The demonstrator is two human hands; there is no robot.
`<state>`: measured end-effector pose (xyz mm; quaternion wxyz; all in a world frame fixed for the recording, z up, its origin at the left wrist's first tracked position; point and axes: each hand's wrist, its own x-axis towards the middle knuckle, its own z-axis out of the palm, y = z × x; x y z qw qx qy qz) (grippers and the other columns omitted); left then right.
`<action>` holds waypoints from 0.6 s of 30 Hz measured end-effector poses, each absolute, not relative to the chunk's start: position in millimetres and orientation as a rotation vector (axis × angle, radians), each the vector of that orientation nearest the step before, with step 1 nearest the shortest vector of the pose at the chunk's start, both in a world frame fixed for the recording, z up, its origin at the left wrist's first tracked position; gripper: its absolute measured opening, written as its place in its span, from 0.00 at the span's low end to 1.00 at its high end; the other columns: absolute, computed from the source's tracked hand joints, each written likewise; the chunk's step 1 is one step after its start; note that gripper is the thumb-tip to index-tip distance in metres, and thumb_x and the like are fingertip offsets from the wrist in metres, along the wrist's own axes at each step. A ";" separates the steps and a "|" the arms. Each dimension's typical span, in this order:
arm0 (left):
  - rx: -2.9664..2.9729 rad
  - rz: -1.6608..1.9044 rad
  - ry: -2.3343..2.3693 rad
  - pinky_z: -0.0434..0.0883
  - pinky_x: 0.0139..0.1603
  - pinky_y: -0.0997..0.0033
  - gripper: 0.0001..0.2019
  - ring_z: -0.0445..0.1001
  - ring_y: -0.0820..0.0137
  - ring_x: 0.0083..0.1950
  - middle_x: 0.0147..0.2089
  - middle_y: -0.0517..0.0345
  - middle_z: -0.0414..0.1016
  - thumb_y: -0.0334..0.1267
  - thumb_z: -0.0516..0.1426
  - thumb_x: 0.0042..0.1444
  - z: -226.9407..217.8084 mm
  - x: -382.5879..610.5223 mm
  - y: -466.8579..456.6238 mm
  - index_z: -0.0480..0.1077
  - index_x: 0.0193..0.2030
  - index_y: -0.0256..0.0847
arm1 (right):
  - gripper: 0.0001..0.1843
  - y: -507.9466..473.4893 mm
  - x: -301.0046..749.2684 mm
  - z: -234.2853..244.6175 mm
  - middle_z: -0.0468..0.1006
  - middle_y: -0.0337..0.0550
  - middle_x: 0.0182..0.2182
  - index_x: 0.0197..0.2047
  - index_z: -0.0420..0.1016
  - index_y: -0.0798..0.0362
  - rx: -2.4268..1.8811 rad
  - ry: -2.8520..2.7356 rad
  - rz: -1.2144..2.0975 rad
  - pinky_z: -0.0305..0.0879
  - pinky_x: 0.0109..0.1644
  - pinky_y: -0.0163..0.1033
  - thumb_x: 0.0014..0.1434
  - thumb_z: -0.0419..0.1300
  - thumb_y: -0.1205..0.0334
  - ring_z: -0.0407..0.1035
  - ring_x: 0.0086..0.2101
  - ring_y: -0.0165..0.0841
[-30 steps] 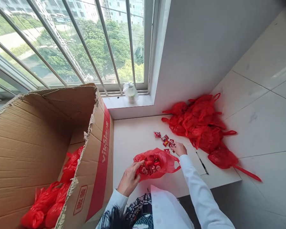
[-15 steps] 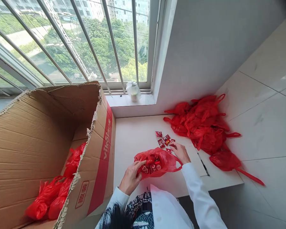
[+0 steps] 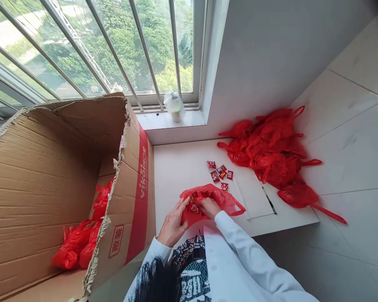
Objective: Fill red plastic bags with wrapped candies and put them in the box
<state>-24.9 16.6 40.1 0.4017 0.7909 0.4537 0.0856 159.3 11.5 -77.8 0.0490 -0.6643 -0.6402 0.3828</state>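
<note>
A red plastic bag lies with its mouth spread on the white table, and small red wrapped candies show inside it. My left hand grips the bag's left edge, fingers bent over the rim beside the candies. Reaching into the bag's mouth is my right hand; its fingertips are hidden among the candies, so what they hold cannot be seen. Just beyond the bag, several loose red candies are scattered on the tabletop.
A large torn-edged cardboard box stands at the left with tied red bags inside. Filled red bags are heaped against the wall at the right. A notebook and a pen lie nearby. A wrapped cup sits on the windowsill.
My right hand has moved from the loose candies leftward into the bag's mouth. My left hand stays at the bag's left edge. The camera view has tilted slightly down.
</note>
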 end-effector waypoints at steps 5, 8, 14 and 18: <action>1.991 0.219 1.157 0.52 0.68 0.59 0.38 0.48 0.65 0.69 0.67 0.50 0.54 0.20 0.47 0.43 36.9 -24.8 12.5 0.52 0.65 0.38 | 0.21 13.7 122.8 -101.8 0.66 0.58 0.54 0.53 0.66 0.57 -2.135 -1.987 1.045 0.60 0.49 0.45 0.54 0.54 0.68 0.62 0.51 0.45; 1.976 0.232 1.149 0.52 0.68 0.58 0.38 0.47 0.65 0.69 0.67 0.50 0.53 0.20 0.47 0.43 35.1 -23.5 11.6 0.51 0.65 0.38 | 0.25 8.4 113.2 -106.5 0.64 0.57 0.56 0.56 0.62 0.55 -2.154 -2.011 1.033 0.57 0.53 0.47 0.53 0.53 0.69 0.58 0.55 0.45; 1.966 0.264 1.148 0.52 0.68 0.57 0.39 0.46 0.65 0.69 0.67 0.51 0.53 0.20 0.47 0.43 34.2 -20.5 13.7 0.50 0.66 0.40 | 0.18 -6.7 128.1 -84.2 0.75 0.45 0.43 0.48 0.67 0.49 -2.129 -2.048 1.104 0.60 0.44 0.40 0.52 0.55 0.66 0.69 0.45 0.40; 1.961 0.260 1.129 0.51 0.68 0.57 0.39 0.46 0.64 0.69 0.68 0.50 0.51 0.20 0.47 0.44 34.8 -18.5 16.6 0.49 0.66 0.37 | 0.16 -20.0 167.3 -62.3 0.76 0.45 0.39 0.49 0.65 0.51 -2.343 -1.893 1.024 0.60 0.36 0.35 0.57 0.52 0.63 0.71 0.39 0.37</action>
